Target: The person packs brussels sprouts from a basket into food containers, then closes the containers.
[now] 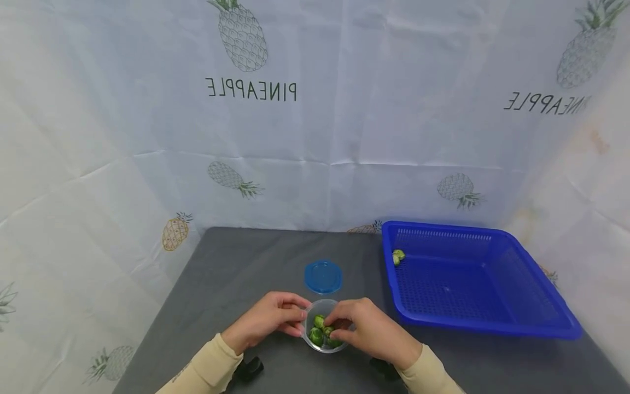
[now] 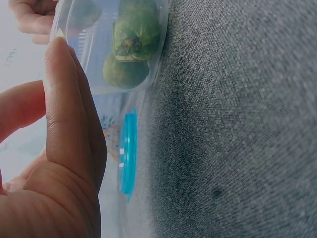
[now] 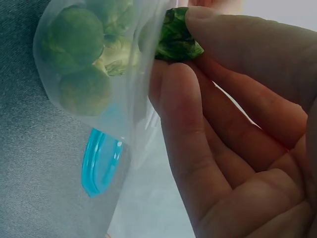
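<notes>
As we look from left to right over the gray desk (image 1: 246, 273), the left hand (image 1: 273, 320) comes first. One straight finger touches the side of a clear tub (image 1: 325, 307), with another close behind it, and we can't tell if the thumb pinches the tub too. The tub stands near the middle, with round sprouts (image 1: 316, 337) in it. Toward the desk's back edge lies a flat blue lid (image 1: 323, 277). Next is the right hand (image 1: 371, 331), and its thumb and fingers pinch one leafy sprout (image 3: 173, 39) at the tub's open top. If that pinch gets too loose, we think it could slip and roll off, since it is round. If a hand bumps the rim hard, the tub could tip and spill. By the desk's back right corner sits a blue basket (image 1: 458, 262), with more small sprouts (image 1: 400, 254) near its back left corner.
</notes>
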Available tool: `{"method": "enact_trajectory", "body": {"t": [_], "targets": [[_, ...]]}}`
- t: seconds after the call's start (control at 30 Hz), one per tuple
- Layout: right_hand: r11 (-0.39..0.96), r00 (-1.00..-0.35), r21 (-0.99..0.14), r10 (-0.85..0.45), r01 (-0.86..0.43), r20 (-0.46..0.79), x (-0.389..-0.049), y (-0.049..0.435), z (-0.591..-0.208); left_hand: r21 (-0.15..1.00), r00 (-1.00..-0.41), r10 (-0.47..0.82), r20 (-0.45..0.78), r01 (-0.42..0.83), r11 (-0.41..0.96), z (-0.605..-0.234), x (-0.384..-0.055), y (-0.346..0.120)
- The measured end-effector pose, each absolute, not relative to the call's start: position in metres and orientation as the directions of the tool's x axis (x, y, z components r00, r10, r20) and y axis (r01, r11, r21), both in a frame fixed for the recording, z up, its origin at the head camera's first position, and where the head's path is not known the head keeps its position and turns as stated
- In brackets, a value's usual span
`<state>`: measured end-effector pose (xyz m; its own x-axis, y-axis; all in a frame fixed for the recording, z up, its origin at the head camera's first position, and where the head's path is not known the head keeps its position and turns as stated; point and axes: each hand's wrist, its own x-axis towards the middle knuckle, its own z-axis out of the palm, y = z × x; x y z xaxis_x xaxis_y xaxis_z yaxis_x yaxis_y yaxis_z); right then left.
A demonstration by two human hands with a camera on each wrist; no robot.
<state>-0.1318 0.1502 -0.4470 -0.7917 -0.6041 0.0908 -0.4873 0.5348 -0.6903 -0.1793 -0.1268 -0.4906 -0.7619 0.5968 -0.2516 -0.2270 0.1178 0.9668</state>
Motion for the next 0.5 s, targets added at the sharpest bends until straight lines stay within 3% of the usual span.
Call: {"method": "enact_trajectory", "body": {"t": [0.5], "targets": [[0.572,-0.774,-0.648,-0.632,-0.503,0.043,-0.1296,0.1433,-0.4472,0.969,-0.76,0.604,-0.242,-0.216,0.116,-0.4897,-0.18,-0.1272]]}}
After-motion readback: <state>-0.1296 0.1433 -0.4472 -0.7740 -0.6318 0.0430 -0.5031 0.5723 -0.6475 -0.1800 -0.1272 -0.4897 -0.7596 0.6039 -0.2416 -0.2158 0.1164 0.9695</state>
